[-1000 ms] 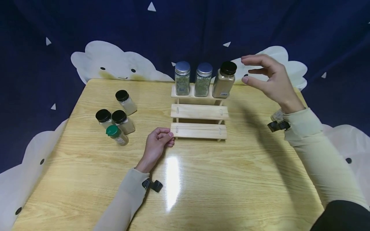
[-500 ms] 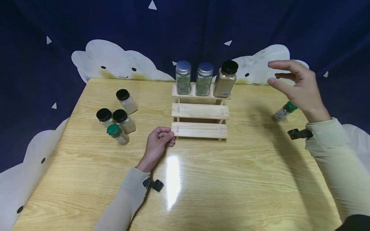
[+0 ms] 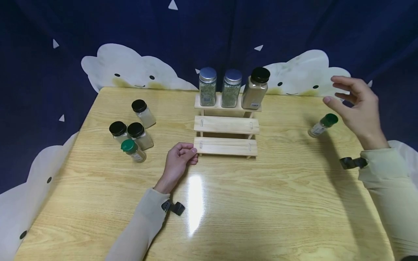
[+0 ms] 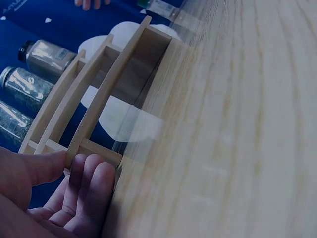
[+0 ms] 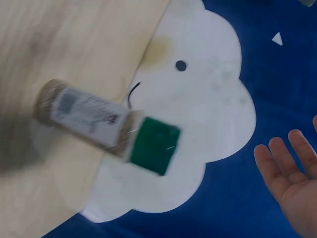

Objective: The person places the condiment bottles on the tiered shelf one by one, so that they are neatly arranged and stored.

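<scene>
The stocking of the rack point(image 3: 225, 131) was judged to be only partly done. Along its top step point(image 3: 218, 103), near the middle of the worktop's far edge, three jars were lined up: a silver-lidded jar point(image 3: 207, 90) at the left end, a second silver-lidded jar point(image 3: 230, 91) in the centre and a tall black-lidded jar point(image 3: 254, 92) at the right end. No jar was borne by the middle step point(image 3: 226, 123) or the bottom step point(image 3: 225, 146).

Five jars were judged to be left for placing. Near the worktop point(image 3: 261, 203)'s left edge, towards the far left corner, a pale jar point(image 3: 146, 116), two other black-lidded jars point(image 3: 141, 137) and a green-lidded jar point(image 3: 134, 151) were grouped; near the right edge, towards the far right corner, another green-lidded jar point(image 3: 320, 127) was seen.

The bottom step's left end was pinched by the left hand point(image 3: 177, 161), its fingers curled. Nothing was held by the right hand point(image 3: 360, 108), which was raised at the right edge, thumb and fingers spread well apart, near that last jar but not touching it.
</scene>
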The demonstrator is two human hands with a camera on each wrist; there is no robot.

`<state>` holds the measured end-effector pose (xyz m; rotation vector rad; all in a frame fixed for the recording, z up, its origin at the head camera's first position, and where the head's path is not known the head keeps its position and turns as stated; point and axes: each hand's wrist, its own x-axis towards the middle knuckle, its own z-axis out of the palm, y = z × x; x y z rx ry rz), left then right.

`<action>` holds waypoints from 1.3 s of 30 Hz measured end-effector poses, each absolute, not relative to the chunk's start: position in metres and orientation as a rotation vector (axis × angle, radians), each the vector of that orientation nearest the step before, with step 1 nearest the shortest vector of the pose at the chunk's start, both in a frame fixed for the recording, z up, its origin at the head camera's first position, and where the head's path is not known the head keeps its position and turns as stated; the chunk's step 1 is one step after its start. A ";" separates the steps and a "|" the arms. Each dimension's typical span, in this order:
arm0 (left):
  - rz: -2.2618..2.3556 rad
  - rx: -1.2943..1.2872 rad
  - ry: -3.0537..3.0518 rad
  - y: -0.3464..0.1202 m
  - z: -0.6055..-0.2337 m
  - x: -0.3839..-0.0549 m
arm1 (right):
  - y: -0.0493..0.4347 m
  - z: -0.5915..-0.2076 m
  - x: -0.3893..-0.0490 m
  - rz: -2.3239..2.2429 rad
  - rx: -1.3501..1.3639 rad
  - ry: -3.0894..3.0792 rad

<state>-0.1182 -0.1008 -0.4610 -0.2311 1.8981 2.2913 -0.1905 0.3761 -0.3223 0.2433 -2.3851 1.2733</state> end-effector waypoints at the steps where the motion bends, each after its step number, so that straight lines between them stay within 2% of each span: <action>1: 2.291 -0.227 1.895 -0.100 -0.461 -0.118 | 0.380 -0.325 -0.189 1.273 0.228 -2.383; 18: 2.301 -0.240 1.889 -0.101 -0.462 -0.118 | 0.411 -0.379 -0.173 1.343 0.039 -2.455; 39: 2.302 -0.236 1.890 -0.100 -0.462 -0.119 | 0.427 -0.414 -0.167 1.282 -0.132 -2.508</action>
